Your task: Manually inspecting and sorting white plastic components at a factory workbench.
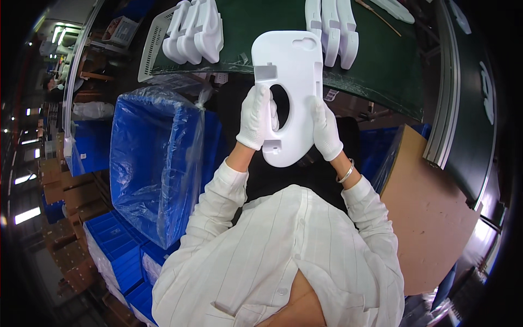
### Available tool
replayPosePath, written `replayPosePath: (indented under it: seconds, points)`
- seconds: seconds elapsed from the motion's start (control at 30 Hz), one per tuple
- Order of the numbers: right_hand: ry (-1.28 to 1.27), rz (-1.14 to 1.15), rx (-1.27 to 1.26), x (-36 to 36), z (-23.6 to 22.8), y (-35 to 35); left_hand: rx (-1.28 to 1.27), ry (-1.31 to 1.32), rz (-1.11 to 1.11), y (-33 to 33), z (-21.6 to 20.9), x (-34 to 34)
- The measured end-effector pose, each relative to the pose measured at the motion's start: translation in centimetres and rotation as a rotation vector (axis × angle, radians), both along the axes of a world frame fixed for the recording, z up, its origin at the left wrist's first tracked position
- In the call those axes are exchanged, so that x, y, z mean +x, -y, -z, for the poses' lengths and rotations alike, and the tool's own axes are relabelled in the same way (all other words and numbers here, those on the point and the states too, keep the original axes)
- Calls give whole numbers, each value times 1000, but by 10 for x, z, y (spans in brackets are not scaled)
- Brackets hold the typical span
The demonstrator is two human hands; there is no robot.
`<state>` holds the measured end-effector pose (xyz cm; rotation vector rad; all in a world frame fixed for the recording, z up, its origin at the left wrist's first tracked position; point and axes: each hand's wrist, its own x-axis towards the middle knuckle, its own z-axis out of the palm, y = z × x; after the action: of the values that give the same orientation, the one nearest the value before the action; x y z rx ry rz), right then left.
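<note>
White plastic panel point(291, 92) held upright before me, long axis 12-to-6; left hand point(255, 117) fingers clamped on its 9 o'clock edge, right hand point(326, 129) gripping at 3, equally near.

Open space lies between the blue lined bin point(155, 163) and brown board point(430, 218); white parts point(193, 30) crowd the belt point(381, 71).

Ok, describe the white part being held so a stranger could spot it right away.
Below the green belt, in front of the person's chest, both gloved hands, left hand and right hand, grip a flat white panel. Unlike the stacked white parts on the belt, it has a large oval hole.
</note>
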<state>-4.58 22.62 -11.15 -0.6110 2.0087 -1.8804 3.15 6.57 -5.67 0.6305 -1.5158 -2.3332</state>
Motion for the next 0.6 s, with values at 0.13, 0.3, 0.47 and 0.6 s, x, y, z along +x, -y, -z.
replayPosePath:
  seconds: [0.13, 0.3, 0.47, 0.6]
  points:
    - [40, -43, 20, 0, -12, 2, 83, 15, 36, 5, 3, -1]
    - [-252, 114, 160, -20, -62, -20, -138, 188, 118, 29, -8, 1]
    - [-650, 302, 36, -47, -102, -33, -435, 143, 229, 38, -12, -3]
    - [-754, 234, 105, -52, -115, -27, -644, 114, 360, 45, -26, -8]
